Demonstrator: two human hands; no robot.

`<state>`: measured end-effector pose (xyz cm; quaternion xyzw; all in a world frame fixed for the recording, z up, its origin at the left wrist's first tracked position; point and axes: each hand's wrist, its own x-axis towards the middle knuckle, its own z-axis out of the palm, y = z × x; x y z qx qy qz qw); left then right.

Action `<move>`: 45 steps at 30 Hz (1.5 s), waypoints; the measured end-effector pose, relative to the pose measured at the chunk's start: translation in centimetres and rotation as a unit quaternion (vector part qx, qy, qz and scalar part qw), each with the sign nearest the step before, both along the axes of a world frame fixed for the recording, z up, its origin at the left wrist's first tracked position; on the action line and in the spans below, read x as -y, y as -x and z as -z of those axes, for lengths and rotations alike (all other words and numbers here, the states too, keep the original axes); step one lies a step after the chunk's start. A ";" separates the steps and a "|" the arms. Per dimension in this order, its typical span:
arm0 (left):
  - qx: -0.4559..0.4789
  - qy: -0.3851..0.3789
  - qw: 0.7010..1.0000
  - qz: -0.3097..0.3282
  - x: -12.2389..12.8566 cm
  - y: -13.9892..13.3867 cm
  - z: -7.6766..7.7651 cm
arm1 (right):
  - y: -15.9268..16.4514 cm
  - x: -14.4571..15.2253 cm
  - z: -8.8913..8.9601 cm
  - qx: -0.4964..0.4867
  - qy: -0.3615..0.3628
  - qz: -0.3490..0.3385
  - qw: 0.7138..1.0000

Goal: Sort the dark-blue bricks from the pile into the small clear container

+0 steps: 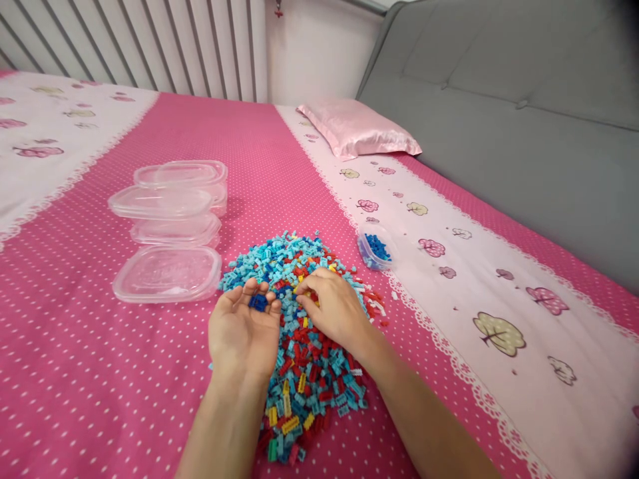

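A heap of small building bricks [284, 256], light blue, red, yellow and dark blue, is spread over the bed. My left hand [244, 332] is palm up at the heap's left side, its fingers curled around a few dark blue bricks [258, 303]. Over the middle of the heap, my right hand [332, 303] reaches palm down. Its thumb and index finger are bent with a gap between them, close to the bricks; the other fingers are partly hidden. To the right of the heap, a small clear plastic tub [378, 247] holds blue bricks.
Several clear plastic containers [167, 273] stand in a row left of the heap. A pink pillow [357, 126] lies farther back by the grey headboard [499, 106]. The pink dotted bedspread [214, 133] covers the bed, and a white radiator [150, 43] runs along the wall.
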<state>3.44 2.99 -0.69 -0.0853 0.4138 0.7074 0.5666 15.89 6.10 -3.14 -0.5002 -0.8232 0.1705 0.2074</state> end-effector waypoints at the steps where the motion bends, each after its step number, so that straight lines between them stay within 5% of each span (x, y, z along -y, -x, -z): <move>1: 0.000 0.002 1.000 0.001 0.0 0.0 0.0 | -0.1 0.0 0.0 -0.005 -0.002 0.000 1.000; 8: 0.001 0.004 1.000 0.004 -0.1 -0.2 0.0 | -0.8 -0.2 -0.7 -0.059 -0.009 0.015 0.998; 19: 0.026 -0.017 0.999 0.033 0.1 -1.5 -0.5 | -1.7 1.6 -4.9 -0.177 -0.065 -0.007 0.982; 28: 0.037 -0.020 0.997 0.060 0.4 -1.6 -0.7 | -0.9 2.2 -5.1 -0.241 -0.099 -0.047 0.964; 34: 0.027 -0.005 0.998 0.059 0.3 -1.1 -0.7 | -1.5 1.9 -4.8 -0.172 -0.064 -0.014 0.983; 41: -0.007 0.001 1.000 0.011 0.3 -0.4 -0.4 | -0.7 1.6 -3.0 -0.012 0.020 -0.111 0.994; 45: -0.009 0.005 1.000 -0.004 0.2 -0.2 -0.5 | -0.5 1.2 -1.7 0.033 0.037 -0.112 0.992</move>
